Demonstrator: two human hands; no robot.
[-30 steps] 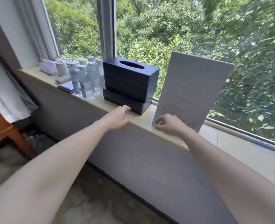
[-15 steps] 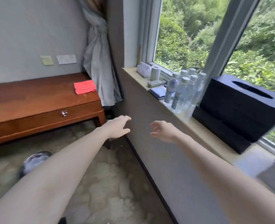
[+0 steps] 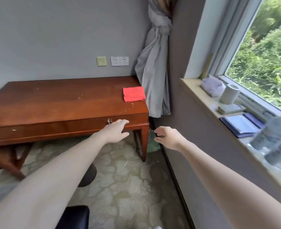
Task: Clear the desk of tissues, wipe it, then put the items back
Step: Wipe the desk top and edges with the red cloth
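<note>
A brown wooden desk (image 3: 54,103) stands against the grey wall, with small crumbs scattered over its top. A folded red cloth (image 3: 134,93) lies at the desk's right end. My left hand (image 3: 115,130) reaches out in front of the desk drawer, fingers straight, holding nothing. To its right, my right hand (image 3: 167,138) hovers in the air with loosely curled fingers and holds nothing. On the windowsill (image 3: 197,95) at the right lie a pale tissue pack (image 3: 212,85), a white cup (image 3: 229,93), a small box (image 3: 230,109) and blue notebooks (image 3: 241,124).
A grey curtain (image 3: 154,71) hangs tied between desk and window wall. Blurred water bottles (image 3: 275,139) stand at the sill's near end. A green bag (image 3: 152,142) sits on the floor by the desk leg. A dark stool (image 3: 88,176) and a dark chair edge (image 3: 73,217) are below my left arm.
The view has swung left from the windowsill to the desk. My left hand left the black tissue box and my right hand let go of the white sheet; both now hover near the desk.
</note>
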